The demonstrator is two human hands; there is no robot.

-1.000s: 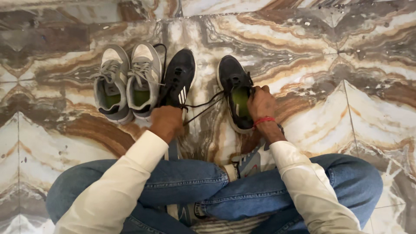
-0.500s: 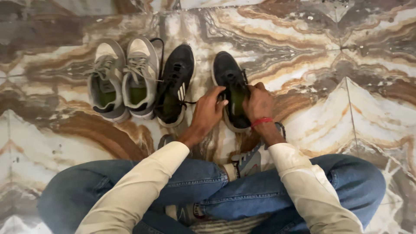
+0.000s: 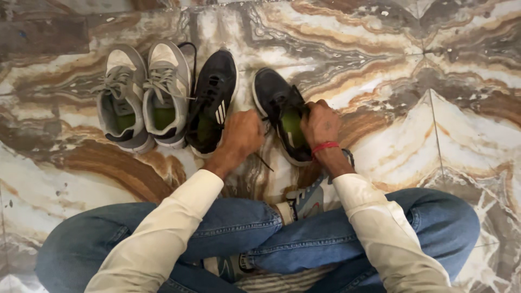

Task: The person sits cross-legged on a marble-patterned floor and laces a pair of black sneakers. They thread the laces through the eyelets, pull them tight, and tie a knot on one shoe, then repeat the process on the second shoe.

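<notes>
The fingers of the right hand point(image 3: 321, 123) grip the black shoe point(image 3: 279, 111) in the middle of the frame. The left hand point(image 3: 241, 133) pinches its lace point(image 3: 264, 161). The lace looks loose, not tied yet. Three other shoes sit upper left.

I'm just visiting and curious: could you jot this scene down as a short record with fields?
Setting: marble floor, person sitting cross-legged in jeans
Left hand: closed on a black lace beside the right black shoe
Right hand: gripping that shoe's opening
Other shoes: left black shoe, grey pair in a row
Wrist: red band
</notes>
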